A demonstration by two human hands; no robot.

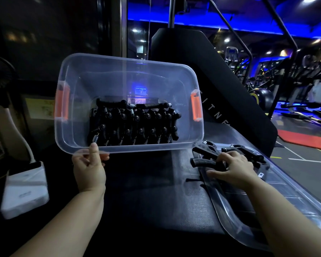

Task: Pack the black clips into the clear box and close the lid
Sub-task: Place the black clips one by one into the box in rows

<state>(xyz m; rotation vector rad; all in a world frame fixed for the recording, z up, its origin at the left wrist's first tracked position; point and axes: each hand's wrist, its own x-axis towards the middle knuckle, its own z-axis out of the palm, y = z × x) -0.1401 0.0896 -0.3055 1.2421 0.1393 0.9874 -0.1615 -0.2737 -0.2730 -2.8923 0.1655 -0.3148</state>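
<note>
The clear box with orange latches is tilted up toward me, its opening facing me. My left hand pinches its near rim at the lower left. Several black clips with metal springs lie packed in rows against its lower side. To the right, the clear lid lies flat on the dark surface. Loose black clips rest on the lid's far end. My right hand lies on them, fingers closing around one clip.
A white flat device with a white cable lies at the left on the dark padded surface. A black padded machine back rises behind the box. Gym equipment stands at the far right.
</note>
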